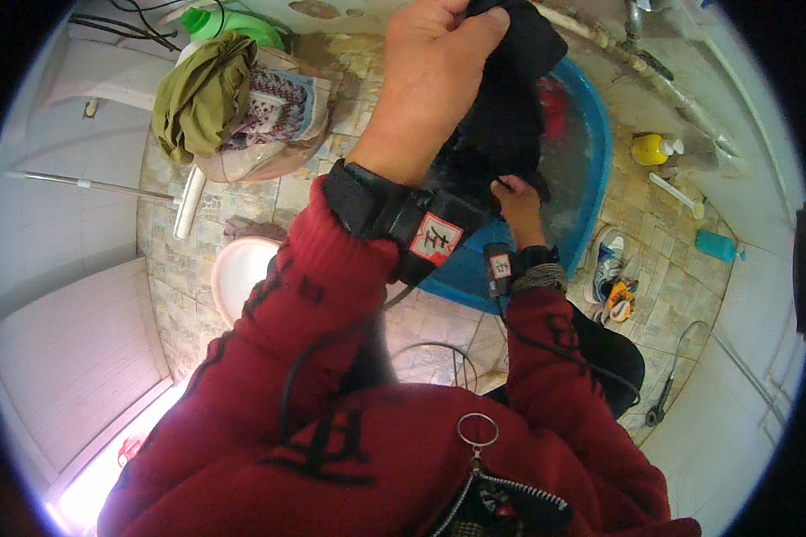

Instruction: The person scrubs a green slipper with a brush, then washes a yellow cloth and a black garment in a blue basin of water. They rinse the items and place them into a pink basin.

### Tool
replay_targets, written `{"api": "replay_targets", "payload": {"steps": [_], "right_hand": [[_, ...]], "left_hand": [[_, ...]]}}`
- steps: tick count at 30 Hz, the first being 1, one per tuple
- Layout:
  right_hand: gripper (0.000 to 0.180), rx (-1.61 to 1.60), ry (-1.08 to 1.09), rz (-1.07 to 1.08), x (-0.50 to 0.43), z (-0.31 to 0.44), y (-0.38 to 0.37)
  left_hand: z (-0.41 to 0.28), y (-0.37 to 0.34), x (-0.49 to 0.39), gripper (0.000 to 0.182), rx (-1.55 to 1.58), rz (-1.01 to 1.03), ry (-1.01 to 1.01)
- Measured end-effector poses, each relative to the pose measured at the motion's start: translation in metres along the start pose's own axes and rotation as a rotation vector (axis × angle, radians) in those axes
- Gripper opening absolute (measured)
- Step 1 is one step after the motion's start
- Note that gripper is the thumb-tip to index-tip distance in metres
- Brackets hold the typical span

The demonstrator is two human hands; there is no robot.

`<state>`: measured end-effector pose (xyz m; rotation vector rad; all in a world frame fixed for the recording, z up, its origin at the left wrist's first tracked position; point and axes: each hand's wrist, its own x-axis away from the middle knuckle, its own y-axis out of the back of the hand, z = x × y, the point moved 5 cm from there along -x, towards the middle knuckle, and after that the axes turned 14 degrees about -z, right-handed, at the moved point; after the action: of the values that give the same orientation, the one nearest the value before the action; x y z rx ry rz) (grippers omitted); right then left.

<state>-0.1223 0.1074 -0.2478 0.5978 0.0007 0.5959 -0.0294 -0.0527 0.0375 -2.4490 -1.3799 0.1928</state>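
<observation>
A black cloth garment (pixel 510 114) hangs stretched between my two hands above a blue plastic tub (pixel 599 154). My left hand (pixel 436 74) is raised high at the top of the view, its fingers closed on the garment's upper end. Lower down, my right hand (pixel 520 205) grips the lower part of the same garment, over the tub. Cloudy water (pixel 567 194) shows in the tub, and a red cloth (pixel 552 107) lies in it near the far side. The garment hides much of the tub's inside.
An olive cloth (pixel 201 94) and a patterned knit (pixel 282 111) are heaped at left, beside a squeegee or mop (pixel 189 201). A white basin (pixel 245 275) stands near my left elbow. Right of the tub are a sneaker (pixel 606 262), a yellow bottle (pixel 650 149), a brush (pixel 675 194) and a shower hose (pixel 672 369).
</observation>
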Motion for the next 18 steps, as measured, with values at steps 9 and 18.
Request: {"api": "replay_targets", "payload": {"steps": [9,18], "right_hand": [[0.02,-0.365,0.113,-0.022,0.0,0.176,0.138],[0.014,0.02,0.296,0.288,0.043,0.144,0.117]], "left_hand": [[-0.008,0.017,-0.012,0.021,0.017,-0.12,-0.243],[-0.01,0.025,-0.019,0.019,0.106,-0.112,-0.289]]}}
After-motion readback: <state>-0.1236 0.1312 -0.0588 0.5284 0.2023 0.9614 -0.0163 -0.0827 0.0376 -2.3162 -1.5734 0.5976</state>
